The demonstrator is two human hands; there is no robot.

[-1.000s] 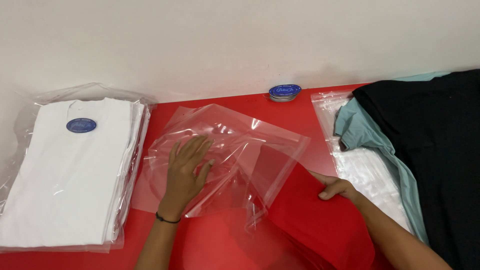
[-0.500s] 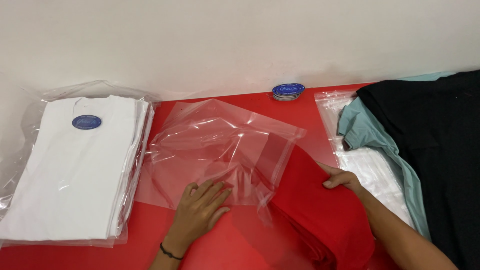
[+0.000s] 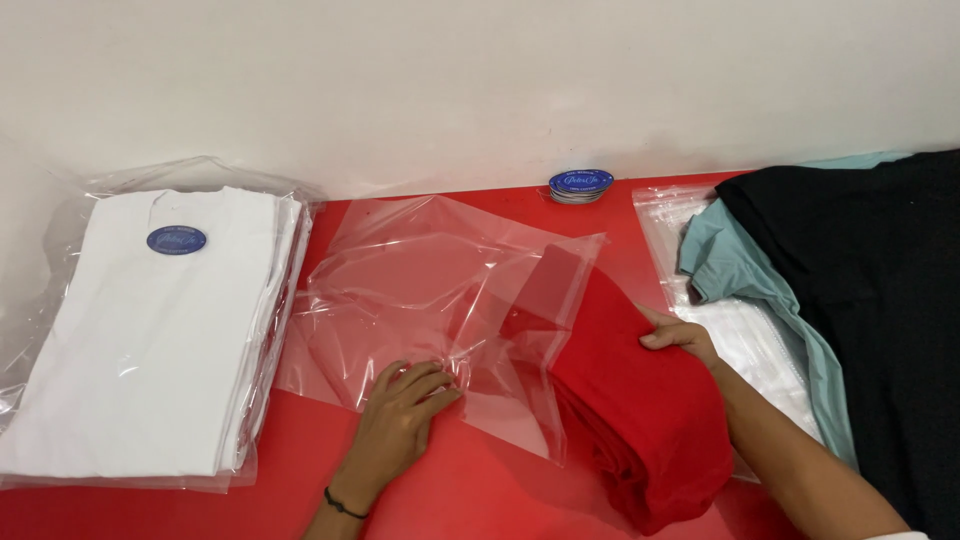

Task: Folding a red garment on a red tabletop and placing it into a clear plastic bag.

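A clear plastic bag [image 3: 430, 290] lies crumpled on the red table [image 3: 480, 490]. My left hand [image 3: 400, 420] presses flat on the bag's near edge. A folded red garment [image 3: 640, 400] rests to the right, its far end tucked into the bag's open mouth. My right hand [image 3: 680, 335] grips the garment's top edge, fingers curled over the fabric.
A stack of bagged white shirts [image 3: 150, 330] with a blue oval sticker lies at the left. A pile of blue stickers [image 3: 580, 185] sits by the wall. At the right are black cloth [image 3: 870, 300], teal cloth [image 3: 750, 270] and more clear bags [image 3: 760, 350].
My left hand slid from the middle of the bag down to its near edge. My right hand pushed the red garment left, so its end entered the bag's mouth.
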